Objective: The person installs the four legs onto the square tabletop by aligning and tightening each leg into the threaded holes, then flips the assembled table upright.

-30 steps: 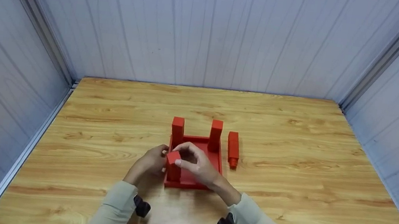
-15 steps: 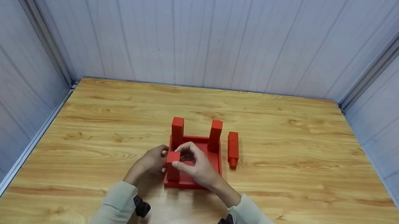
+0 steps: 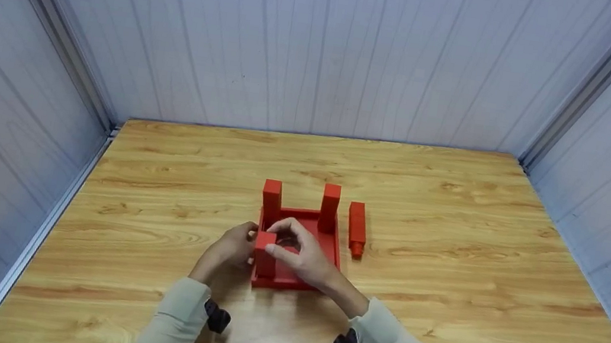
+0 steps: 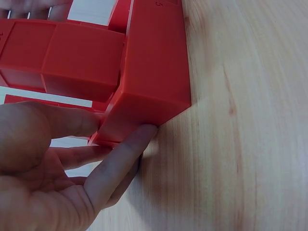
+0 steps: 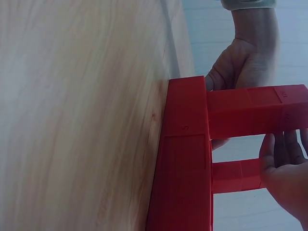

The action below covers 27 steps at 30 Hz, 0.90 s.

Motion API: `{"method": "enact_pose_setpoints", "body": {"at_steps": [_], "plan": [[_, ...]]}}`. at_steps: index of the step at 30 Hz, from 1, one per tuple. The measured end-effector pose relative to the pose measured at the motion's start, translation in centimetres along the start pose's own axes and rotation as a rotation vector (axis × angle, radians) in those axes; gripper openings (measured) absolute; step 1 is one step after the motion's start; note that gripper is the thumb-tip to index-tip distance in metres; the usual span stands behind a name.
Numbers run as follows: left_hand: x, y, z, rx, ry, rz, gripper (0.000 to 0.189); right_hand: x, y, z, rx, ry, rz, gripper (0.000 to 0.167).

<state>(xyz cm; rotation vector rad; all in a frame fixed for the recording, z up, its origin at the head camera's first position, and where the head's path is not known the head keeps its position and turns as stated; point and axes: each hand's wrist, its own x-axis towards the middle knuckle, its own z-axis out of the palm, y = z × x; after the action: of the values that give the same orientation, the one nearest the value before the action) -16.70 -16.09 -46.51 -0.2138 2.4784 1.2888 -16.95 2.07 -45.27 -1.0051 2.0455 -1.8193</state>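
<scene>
Right hand [image 3: 302,258] pinches a red post [image 3: 266,265] near its top, long axis upright; left hand [image 3: 235,245] grips the red tray [image 3: 287,287]. Wood-grain worktop [image 3: 453,228], pale panelled walls [image 3: 323,48].

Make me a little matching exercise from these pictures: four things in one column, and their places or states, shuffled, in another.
1. left hand
2. right hand
3. loose red post
4. red base

A. lying on the table, right of the base
B. bearing three upright posts
C. gripping the base's left side
D. near the top of the nearest upright post

Pairs: 1-C, 2-D, 3-A, 4-B
</scene>
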Motion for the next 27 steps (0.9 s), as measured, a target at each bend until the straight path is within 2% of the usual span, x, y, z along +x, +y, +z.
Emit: {"method": "enact_pose_setpoints", "body": {"at_steps": [5, 11, 14, 19, 24, 27], "plan": [[0.0, -0.1, 0.0, 0.017, 0.011, 0.022, 0.039, 0.5, 0.6, -0.1, 0.079, -0.028, -0.003, 0.028], [0.1, -0.2, -0.2, 0.075, 0.038, 0.081, 0.033, 1.0, 0.7, -0.3, 0.232, -0.143, 0.023, 0.037], [0.2, -0.2, -0.2, 0.086, 0.037, 0.092, 0.035, 1.1, 0.6, -0.3, 0.275, -0.171, 0.045, 0.038], [0.2, -0.1, -0.1, 0.042, 0.013, 0.046, 0.036, 1.0, 0.6, -0.4, 0.285, -0.178, 0.045, 0.038], [0.2, -0.1, -0.1, 0.046, 0.019, 0.050, 0.033, 1.1, 0.8, -0.4, 0.293, -0.188, 0.027, 0.037], [0.2, -0.1, -0.2, 0.059, 0.024, 0.057, 0.033, 1.1, 1.1, -0.5, 0.337, -0.203, 0.026, 0.037]]}}
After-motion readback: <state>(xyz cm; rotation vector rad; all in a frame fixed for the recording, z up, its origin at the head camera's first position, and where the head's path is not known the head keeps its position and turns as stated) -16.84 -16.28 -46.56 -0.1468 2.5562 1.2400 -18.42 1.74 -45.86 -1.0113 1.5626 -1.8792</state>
